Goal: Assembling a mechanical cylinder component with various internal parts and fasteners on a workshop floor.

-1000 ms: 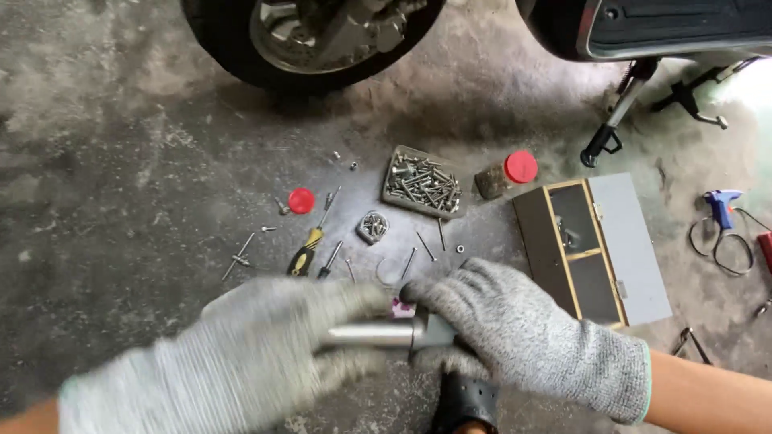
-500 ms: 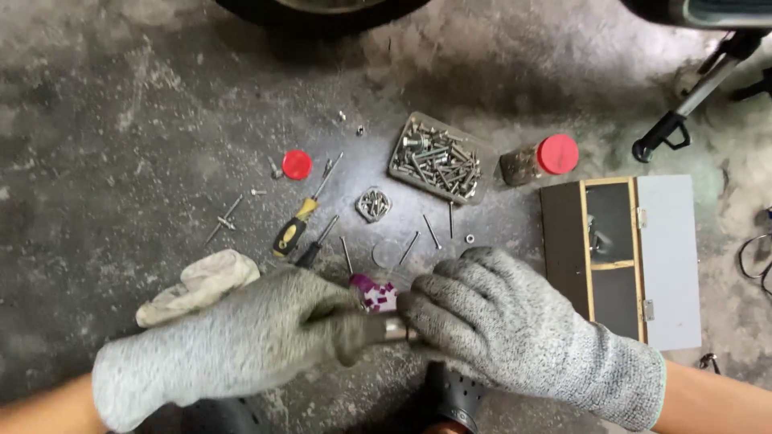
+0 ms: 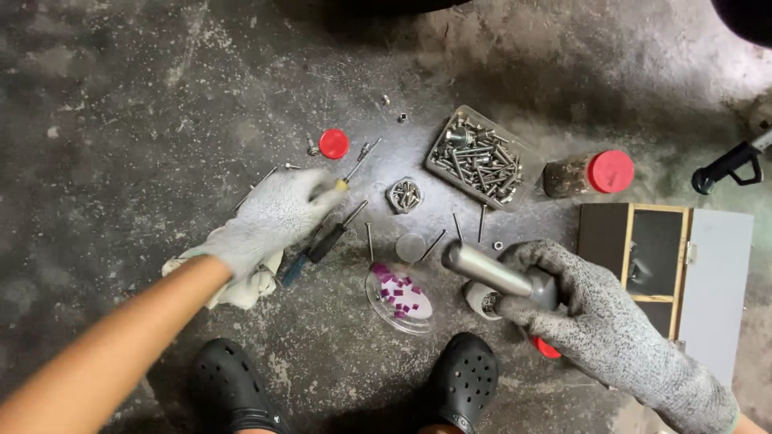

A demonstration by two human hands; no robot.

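Head view shows a person crouching over a concrete floor [image 3: 121, 96], both hands in grey knit gloves. The right hand [image 3: 563, 301], at about four o'clock in the picture, is closed around a metal tube [image 3: 490, 272], which points up toward ten o'clock; a small red part shows just under this hand. The left hand [image 3: 277, 213], at about nine o'clock, is stretched out over a group of screwdrivers [image 3: 326, 241]; its fingers lie on the handles, but whether they already grip one cannot be told. A crumpled cloth [image 3: 241, 285] lies under the wrist.

Between the hands, at six o'clock, stands a clear dish of small purple pieces [image 3: 400, 299]. A clear tray of bolts [image 3: 476, 159] lies at one o'clock, with a red-capped jar [image 3: 591, 173] on its side just beside it, and a red cap [image 3: 334, 144] at eleven o'clock. A grey box [image 3: 671, 273] stands open at three o'clock.

The risk seems to be around the dish: it is very near to the tube's end and to both wrists, so a careless swing could tip it and scatter the purple pieces among the loose screws. The gloves may also slip on the smooth tube.
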